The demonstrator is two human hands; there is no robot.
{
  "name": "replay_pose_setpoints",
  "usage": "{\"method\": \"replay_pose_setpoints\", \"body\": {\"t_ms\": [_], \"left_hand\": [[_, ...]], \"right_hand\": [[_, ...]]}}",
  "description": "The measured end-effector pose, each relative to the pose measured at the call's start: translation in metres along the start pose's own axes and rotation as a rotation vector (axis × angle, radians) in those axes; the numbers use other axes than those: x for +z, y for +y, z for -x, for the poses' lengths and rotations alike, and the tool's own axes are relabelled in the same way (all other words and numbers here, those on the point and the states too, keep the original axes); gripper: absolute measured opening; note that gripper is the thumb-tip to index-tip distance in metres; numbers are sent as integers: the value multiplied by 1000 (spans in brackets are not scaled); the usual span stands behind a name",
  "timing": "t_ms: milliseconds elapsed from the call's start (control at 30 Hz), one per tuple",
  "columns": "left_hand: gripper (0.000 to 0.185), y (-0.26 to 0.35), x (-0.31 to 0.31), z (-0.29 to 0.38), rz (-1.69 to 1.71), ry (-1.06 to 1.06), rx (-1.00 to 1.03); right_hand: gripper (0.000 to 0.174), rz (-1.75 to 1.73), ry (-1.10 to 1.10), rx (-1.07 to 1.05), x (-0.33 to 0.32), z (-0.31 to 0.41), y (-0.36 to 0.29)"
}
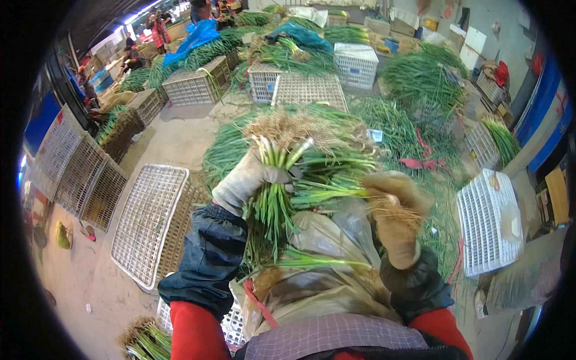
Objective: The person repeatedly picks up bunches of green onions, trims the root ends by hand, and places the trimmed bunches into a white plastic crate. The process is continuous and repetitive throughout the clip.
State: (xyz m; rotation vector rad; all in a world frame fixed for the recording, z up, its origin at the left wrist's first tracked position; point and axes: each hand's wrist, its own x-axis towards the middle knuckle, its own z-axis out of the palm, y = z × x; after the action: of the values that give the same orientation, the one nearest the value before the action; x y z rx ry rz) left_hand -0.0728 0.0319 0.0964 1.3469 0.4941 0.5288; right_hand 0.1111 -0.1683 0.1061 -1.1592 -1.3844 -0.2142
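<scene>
A bunch of green onions (pixel 275 166), roots up and leaves hanging down, is gripped in my left hand (pixel 252 180), which wears a pale glove. My right hand (pixel 396 216), in a brownish glove and blurred, is at the root end of some green onions (pixel 335 192) whose leaves point left; whether its fingers are closed on them cannot be told. Between my arms, a plastic sheet (pixel 328 234) covers my lap, with a few stalks (pixel 315 260) lying across it. A heap of green onions (pixel 229 144) spreads in front of me, beyond both hands.
A plastic crate (pixel 150 220) stands at my left and a white crate (pixel 488 222) at my right. Ahead are more crates (pixel 310 90), onion heaps (pixel 423 76) and a blue sheet (pixel 191 42). A bunch (pixel 148 337) lies at the lower left. Other people (pixel 158 33) are far back left.
</scene>
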Motion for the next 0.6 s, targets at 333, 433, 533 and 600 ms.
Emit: {"method": "replay_pose_setpoints", "body": {"t_ms": [333, 433, 533, 600], "left_hand": [[49, 22, 18, 20, 26, -158, 111], [56, 2, 27, 26, 162, -215, 126], [50, -15, 32, 27, 85, -113, 158], [47, -25, 37, 25, 76, -87, 109]], "right_hand": [[15, -541, -309, 429, 49, -15, 1], [16, -611, -329, 711, 57, -10, 6], [16, -589, -306, 873, 58, -9, 6], [14, -810, -176, 787, 64, 6, 21]]}}
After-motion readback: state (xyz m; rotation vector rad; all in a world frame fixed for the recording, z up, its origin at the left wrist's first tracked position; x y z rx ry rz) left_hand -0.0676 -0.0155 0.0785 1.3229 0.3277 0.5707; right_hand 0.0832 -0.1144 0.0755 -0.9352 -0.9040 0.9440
